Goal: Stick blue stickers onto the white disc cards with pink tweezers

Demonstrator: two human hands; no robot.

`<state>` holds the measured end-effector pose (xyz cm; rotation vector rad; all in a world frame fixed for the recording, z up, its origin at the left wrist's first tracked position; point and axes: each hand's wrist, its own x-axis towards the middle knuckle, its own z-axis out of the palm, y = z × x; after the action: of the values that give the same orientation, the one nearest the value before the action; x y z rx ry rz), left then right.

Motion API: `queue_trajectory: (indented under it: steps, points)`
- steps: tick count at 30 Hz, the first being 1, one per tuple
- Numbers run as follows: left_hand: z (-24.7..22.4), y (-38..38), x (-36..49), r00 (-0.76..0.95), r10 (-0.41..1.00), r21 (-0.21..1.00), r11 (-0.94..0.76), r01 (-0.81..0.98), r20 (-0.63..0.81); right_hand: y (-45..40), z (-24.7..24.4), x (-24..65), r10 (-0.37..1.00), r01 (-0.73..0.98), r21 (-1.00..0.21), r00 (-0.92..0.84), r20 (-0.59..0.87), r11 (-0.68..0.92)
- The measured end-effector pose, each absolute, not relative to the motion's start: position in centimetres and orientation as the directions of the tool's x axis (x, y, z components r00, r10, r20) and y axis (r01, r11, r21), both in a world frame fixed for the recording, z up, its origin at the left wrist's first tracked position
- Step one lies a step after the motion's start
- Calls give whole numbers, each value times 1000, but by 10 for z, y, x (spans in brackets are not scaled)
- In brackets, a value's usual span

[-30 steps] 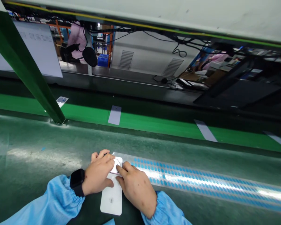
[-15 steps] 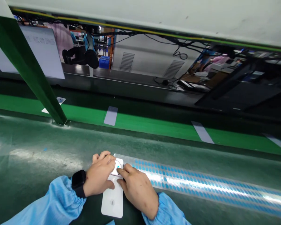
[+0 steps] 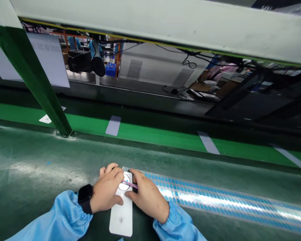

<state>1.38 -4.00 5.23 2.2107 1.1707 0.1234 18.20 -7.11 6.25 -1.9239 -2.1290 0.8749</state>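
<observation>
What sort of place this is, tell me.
Probably a factory assembly line: flat white cards lie spaced along a green belt, a strip of blue dots lies on the workbench, and the person wears blue sleeves.

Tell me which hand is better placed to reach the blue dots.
Probably the right hand: it is beside the blue dots, though a pink strip reaches it; the left hand is farther off.

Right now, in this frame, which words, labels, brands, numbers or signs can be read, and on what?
None reads clearly.
Dark item, top right edge: pale lettering, too blurred to read.
White card: small grey mark, too blurred to tell.
Watch: dark screen, nothing legible.
</observation>
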Motion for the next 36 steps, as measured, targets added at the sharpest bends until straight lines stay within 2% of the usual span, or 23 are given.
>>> queue_trajectory:
  steps: [6,8,10,13,15,21,27,31,33,36]
  points:
    - [42,-45,16,500,855,591,-334,734,-137,-57,65,174,949,878,-478,-120,-292,-36]
    - [42,-46,15,438,891,609,-281,742,-122,-50,63,176,957,822,-567,-119,-266,-55]
    - [43,-43,11,344,937,631,-227,742,-67,-33,61,180,960,689,-721,-146,-238,-74]
    - [48,-27,-3,149,986,650,-160,743,72,15,66,190,981,483,-861,-21,-194,-160]
    - [53,-8,-13,63,990,613,-129,779,127,59,79,200,974,457,-862,154,-168,-221]
    - [78,72,-16,10,994,369,-50,928,107,144,117,235,938,515,-849,340,72,-121]
    - [85,141,1,18,1000,219,-14,976,-15,94,103,249,935,611,-785,328,132,-104]
    - [85,161,3,79,991,147,-63,987,-107,34,93,264,941,646,-758,305,143,-94]
    - [85,165,2,114,985,129,-97,987,-130,9,92,270,944,565,-818,316,93,-108]
    - [86,165,-4,138,980,112,-122,986,-144,-18,92,268,939,249,-952,331,-91,-180]
